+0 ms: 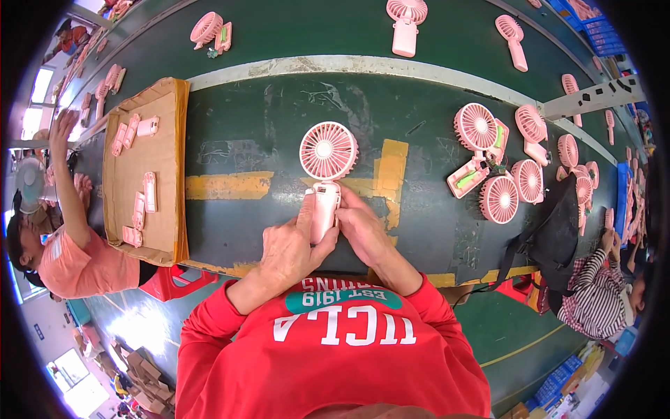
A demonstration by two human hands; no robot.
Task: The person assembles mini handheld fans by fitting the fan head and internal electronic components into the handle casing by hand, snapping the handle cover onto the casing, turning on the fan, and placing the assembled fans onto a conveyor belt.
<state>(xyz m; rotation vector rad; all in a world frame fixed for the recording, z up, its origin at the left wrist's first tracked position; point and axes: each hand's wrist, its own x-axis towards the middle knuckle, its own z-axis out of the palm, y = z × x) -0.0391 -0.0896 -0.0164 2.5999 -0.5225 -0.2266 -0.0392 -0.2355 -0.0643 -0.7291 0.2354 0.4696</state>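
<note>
A pink handheld fan (pixel 324 214) lies in front of me at the middle of the dark green bench, its round grille pointing away from me. Around the left side of its handle my left hand (pixel 287 250) is closed, with the thumb and index finger along the casing. My right hand (pixel 364 232) grips the handle from the other side near the top, its fingertips partly hidden. To the right sits a group of pink fans (pixel 500 200), some with opened handles that show green inside. Left of my hands stands a cardboard tray (pixel 179 209) holding several small pink handle covers (pixel 150 192).
Beyond a pale metal rail (pixel 363 65), more pink fans (pixel 405 36) lie on a green surface. A black bag (pixel 558 227) rests on the bench's right edge. One person (pixel 87 262) sits at the left, another in stripes (pixel 597 300) at the right. Yellow tape (pixel 230 186) marks the bench.
</note>
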